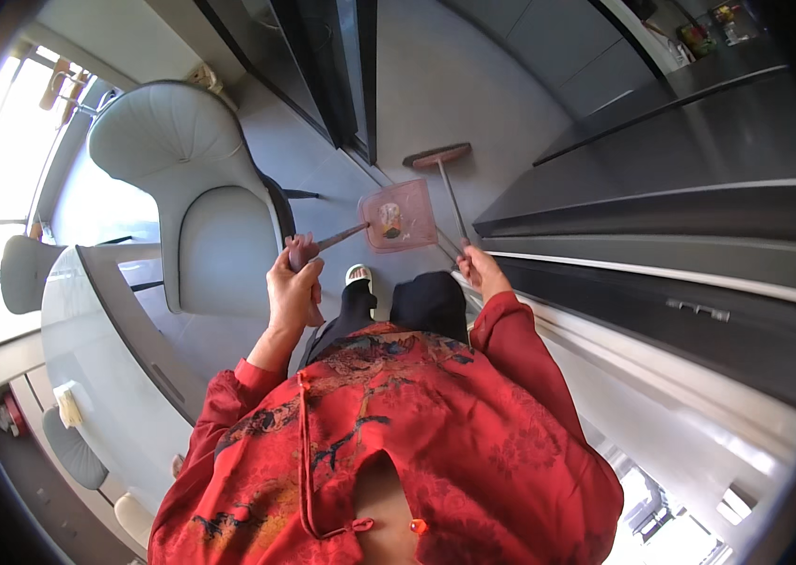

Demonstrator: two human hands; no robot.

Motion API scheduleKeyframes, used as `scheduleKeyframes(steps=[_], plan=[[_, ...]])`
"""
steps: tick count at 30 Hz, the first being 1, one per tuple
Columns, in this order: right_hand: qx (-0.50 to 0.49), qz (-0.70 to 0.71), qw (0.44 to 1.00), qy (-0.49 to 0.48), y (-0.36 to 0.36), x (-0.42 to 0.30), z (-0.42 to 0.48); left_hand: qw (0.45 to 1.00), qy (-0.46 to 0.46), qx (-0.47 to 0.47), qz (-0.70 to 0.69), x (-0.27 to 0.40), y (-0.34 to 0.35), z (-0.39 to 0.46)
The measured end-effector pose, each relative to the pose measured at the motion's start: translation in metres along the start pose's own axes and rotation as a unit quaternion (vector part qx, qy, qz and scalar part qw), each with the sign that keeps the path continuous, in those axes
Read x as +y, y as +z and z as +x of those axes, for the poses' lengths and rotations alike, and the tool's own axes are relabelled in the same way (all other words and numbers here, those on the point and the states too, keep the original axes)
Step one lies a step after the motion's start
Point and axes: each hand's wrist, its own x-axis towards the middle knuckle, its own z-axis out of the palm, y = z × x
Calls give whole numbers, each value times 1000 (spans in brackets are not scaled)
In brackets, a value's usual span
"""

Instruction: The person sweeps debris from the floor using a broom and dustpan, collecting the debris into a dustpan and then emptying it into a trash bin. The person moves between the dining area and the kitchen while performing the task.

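My left hand [290,286] grips the upper end of the handle of a pink plastic dustpan [412,212]. The pan is in front of my feet, and a few bits and a coloured patch show on its surface. In my right hand [483,270] is the handle of a broom [451,191]. Its pink head with dark bristles [439,154] rests on the grey floor beyond the pan, apart from it. One foot in a light slipper [358,274] shows below the dustpan.
A pale grey padded chair [228,247] stands close on my left, beside a white table [105,339]. Ahead is a dark-framed glass door [352,78] with a floor track. Dark cabinets [652,176] run along my right side.
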Motion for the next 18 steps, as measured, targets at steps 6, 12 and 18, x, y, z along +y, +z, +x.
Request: scheduleKeyframes(steps=[6,12,18], plan=[[-24,4,1000,0,55,-101,62,999,-13,-40,2,37,45,71],[8,-3,999,-31,104,-228,132,1000,-28,-2,5,73,119,141],[106,-409,902,-86,91,-362,180,999,-38,35,-3,111,222,216]])
